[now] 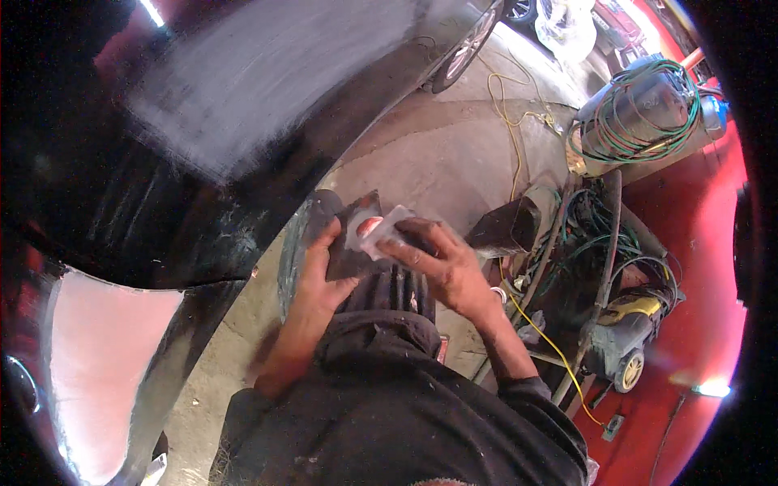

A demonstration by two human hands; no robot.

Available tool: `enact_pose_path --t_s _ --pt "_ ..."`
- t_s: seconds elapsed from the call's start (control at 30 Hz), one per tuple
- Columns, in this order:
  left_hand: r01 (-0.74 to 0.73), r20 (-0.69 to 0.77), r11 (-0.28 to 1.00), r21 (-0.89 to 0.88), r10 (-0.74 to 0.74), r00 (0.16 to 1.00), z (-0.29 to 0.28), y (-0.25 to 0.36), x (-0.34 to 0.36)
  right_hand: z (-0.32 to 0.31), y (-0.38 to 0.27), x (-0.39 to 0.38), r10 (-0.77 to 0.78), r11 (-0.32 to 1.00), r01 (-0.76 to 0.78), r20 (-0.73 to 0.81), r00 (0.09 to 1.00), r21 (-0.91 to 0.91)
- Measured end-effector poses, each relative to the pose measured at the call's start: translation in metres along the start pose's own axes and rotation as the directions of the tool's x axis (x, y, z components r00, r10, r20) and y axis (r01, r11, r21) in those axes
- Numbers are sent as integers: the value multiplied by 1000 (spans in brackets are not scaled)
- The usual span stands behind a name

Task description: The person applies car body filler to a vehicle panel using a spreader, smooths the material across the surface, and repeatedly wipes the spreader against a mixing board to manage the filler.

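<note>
Dark shirt fabric (389, 413) is seen closest, with both forearms extended past it. Above dark trousers (374, 296), a dark flat board (347, 263) is clasped between thumb and fingers in the left hand's (322, 267) grip, seemingly so that it is kept steady. Red and whitish paste (369, 227) is carried on it. By the right hand (442, 263), a pale spreader (395, 220) is pinched and held over the paste, apparently for control of its edge. At left, the black car body (190, 231) is marked by pinkish (113, 340) and grey (243, 89) patches. At right, a yellow-and-black wheeled machine (624, 332) is parked. Farther off, green hose (694, 121) is coiled around a container (648, 101), presumably for storage.
</note>
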State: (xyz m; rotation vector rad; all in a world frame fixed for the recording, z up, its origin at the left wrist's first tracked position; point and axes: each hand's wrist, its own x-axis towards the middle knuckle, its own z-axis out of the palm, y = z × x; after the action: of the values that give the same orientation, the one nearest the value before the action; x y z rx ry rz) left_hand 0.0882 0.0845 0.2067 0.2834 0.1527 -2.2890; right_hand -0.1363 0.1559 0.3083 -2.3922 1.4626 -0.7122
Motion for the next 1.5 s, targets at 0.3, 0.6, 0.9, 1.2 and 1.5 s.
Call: enact_pose_path --t_s 0.3,0.6,0.9,1.2,1.5 --pt "-285 -74 583 761 514 855 37 -3 -4 -12 -9 12 -94 987 75 -124 988 -144" --pt "-371 58 571 732 491 869 38 -7 -2 -18 -26 29 -129 972 109 -82 988 -210" --pt "-298 -60 769 566 399 915 50 -10 -2 -13 -28 32 -106 988 97 -76 991 -118" --pt "-152 -12 968 200 158 987 34 -9 0 -9 -6 17 -95 995 94 -87 992 -14" --pt "-366 133 168 915 732 668 7 -15 -5 35 15 -3 764 119 -211 46 644 970"
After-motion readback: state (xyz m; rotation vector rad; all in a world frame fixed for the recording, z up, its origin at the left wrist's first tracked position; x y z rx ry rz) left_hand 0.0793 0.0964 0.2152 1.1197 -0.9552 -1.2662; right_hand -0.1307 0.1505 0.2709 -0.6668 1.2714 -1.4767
